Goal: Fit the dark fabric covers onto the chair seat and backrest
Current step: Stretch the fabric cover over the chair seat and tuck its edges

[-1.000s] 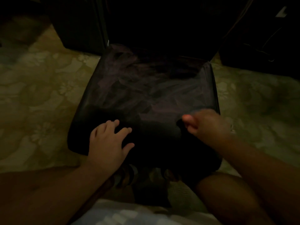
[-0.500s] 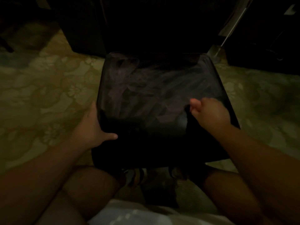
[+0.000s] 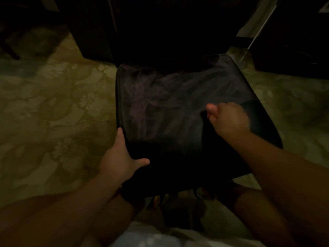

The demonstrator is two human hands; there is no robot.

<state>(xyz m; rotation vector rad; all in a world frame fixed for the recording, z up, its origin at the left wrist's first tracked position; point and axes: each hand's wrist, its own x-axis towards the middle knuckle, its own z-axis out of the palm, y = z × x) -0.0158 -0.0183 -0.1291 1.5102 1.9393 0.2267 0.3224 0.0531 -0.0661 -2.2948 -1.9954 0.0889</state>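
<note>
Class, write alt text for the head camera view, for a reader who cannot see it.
In dim light, a person's left hand grips the front left corner of a chair seat while the right hand pinches the dark fabric cover on top. Patterned flooring surrounds the chair.

a: where's the left hand (image 3: 122,157) gone since a second ago?
b: off the seat cover (image 3: 178,107) top, now gripping its left front edge; right hand (image 3: 229,120) lifted its pinch farther back.
</note>
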